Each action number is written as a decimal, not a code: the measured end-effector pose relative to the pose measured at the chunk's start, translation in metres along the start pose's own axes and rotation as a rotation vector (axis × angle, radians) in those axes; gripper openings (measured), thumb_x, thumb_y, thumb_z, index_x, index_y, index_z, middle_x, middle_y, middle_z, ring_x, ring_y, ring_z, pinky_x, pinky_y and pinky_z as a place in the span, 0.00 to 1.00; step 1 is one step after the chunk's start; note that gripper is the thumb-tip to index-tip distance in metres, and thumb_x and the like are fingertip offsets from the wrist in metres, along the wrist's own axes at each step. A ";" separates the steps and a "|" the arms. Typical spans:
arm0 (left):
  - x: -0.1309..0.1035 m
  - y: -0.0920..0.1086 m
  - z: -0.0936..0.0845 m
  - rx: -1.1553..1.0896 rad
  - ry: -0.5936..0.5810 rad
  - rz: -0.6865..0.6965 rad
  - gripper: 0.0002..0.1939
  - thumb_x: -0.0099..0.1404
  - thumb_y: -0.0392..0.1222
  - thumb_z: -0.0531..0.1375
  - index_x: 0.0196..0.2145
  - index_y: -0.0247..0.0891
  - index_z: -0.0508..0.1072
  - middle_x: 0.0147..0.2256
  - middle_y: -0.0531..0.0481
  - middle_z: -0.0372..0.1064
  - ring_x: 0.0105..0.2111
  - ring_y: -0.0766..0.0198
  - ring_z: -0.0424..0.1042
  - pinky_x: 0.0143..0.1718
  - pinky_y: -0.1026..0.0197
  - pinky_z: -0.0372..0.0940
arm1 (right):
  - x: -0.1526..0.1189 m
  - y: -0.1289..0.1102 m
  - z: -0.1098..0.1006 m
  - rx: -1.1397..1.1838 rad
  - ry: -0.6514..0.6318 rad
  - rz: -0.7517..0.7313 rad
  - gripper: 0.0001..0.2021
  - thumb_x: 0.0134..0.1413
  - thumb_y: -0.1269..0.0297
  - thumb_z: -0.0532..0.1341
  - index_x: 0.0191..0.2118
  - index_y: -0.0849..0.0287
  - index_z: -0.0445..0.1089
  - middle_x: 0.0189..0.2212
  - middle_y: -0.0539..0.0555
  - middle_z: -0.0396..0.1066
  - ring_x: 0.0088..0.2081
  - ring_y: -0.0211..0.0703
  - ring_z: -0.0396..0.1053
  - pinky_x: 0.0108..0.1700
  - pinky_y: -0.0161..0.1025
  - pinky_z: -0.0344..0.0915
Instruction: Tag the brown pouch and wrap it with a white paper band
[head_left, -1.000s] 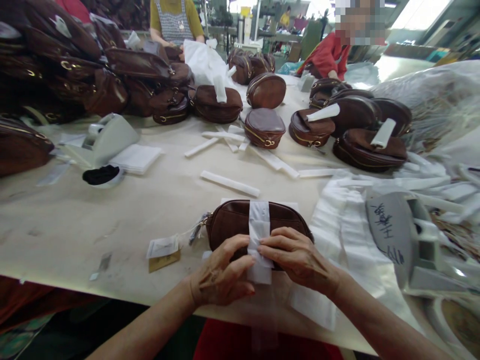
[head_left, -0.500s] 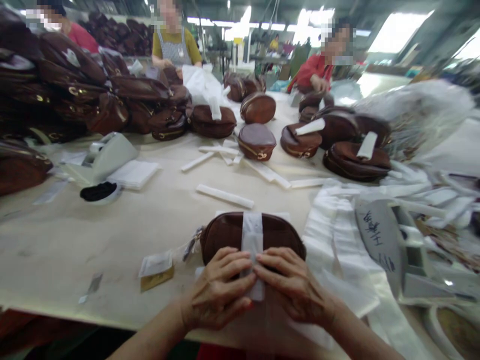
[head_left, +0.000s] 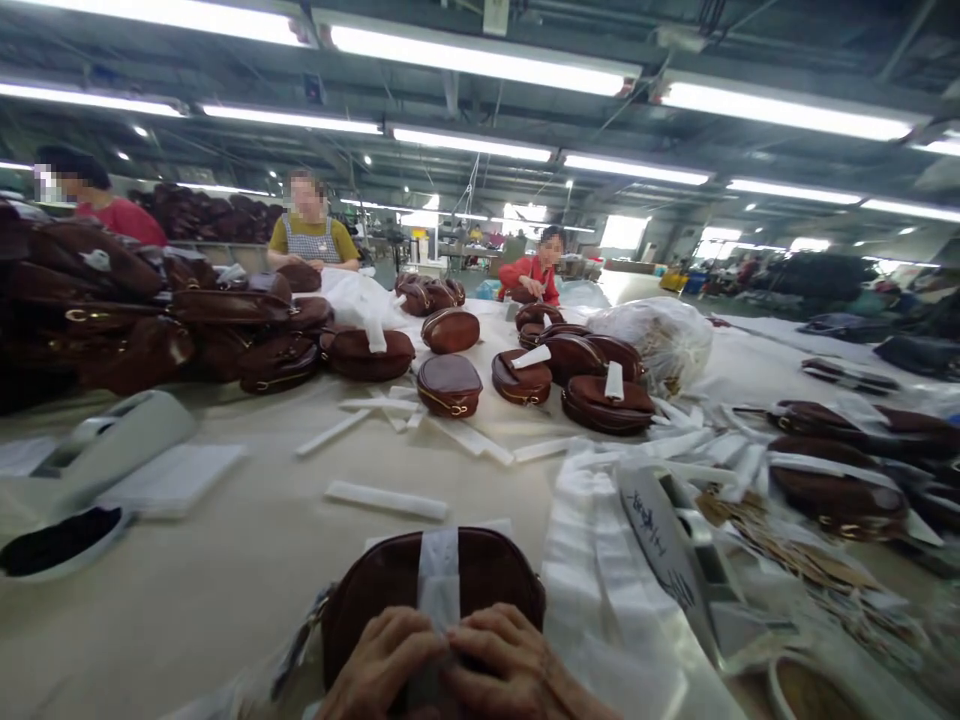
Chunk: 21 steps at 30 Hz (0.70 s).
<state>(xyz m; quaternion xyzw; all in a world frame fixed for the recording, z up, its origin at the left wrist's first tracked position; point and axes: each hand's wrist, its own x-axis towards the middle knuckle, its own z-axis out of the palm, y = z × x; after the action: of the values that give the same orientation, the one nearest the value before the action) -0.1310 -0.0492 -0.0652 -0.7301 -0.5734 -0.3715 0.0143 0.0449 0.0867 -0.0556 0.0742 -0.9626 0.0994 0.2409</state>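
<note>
In front of me sits a dark brown zippered bag (head_left: pixel 495 565), with a translucent white wrapping strip (head_left: pixel 439 560) running up over its middle. My left hand (head_left: pixel 386 660) lies on the near side of the bag, its curled fingertips on the strip. From the other side my right hand (head_left: pixel 506 655) meets it, fingers bent and pressed onto the same strip. Both thumbs and the lower part of the bag are hidden or out of frame. A zipper tassel (head_left: pixel 296 640) hangs at the bag's left end.
A tape dispenser (head_left: pixel 127 440) stands left and another, with handwriting (head_left: pixel 660 540), right. White strips (head_left: pixel 386 498) and plastic sleeves (head_left: pixel 592 570) lie about. Brown bags (head_left: pixel 450 385) are spread and piled behind. Several co-workers (head_left: pixel 311 235) are across the table.
My view has tilted up, so the bag and hands appear lower and more ceiling shows. Both hands stay on the strip over the bag.
</note>
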 end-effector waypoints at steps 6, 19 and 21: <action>0.000 0.016 -0.010 0.086 -0.136 -0.084 0.17 0.61 0.40 0.62 0.48 0.41 0.69 0.40 0.47 0.67 0.42 0.60 0.67 0.44 0.59 0.68 | -0.011 -0.018 -0.002 0.053 0.102 0.071 0.15 0.60 0.74 0.51 0.51 0.64 0.65 0.48 0.61 0.69 0.51 0.47 0.63 0.53 0.47 0.61; 0.002 0.017 -0.012 0.165 -0.235 -0.046 0.20 0.59 0.47 0.63 0.47 0.36 0.70 0.46 0.42 0.66 0.46 0.55 0.63 0.46 0.53 0.66 | -0.057 -0.088 0.010 0.259 -0.122 0.403 0.26 0.41 0.76 0.53 0.51 0.61 0.65 0.48 0.60 0.65 0.46 0.52 0.62 0.46 0.50 0.61; 0.001 0.017 -0.011 0.167 -0.216 -0.044 0.20 0.59 0.47 0.63 0.48 0.36 0.69 0.46 0.42 0.66 0.47 0.55 0.63 0.46 0.53 0.66 | -0.059 -0.088 0.008 0.229 -0.147 0.381 0.27 0.42 0.78 0.53 0.52 0.59 0.64 0.51 0.59 0.64 0.50 0.52 0.60 0.50 0.51 0.59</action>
<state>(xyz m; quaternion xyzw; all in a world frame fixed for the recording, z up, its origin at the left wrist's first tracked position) -0.1223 -0.0590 -0.0502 -0.7496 -0.6162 -0.2417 0.0050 0.1093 0.0051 -0.0774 -0.0749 -0.9566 0.2460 0.1371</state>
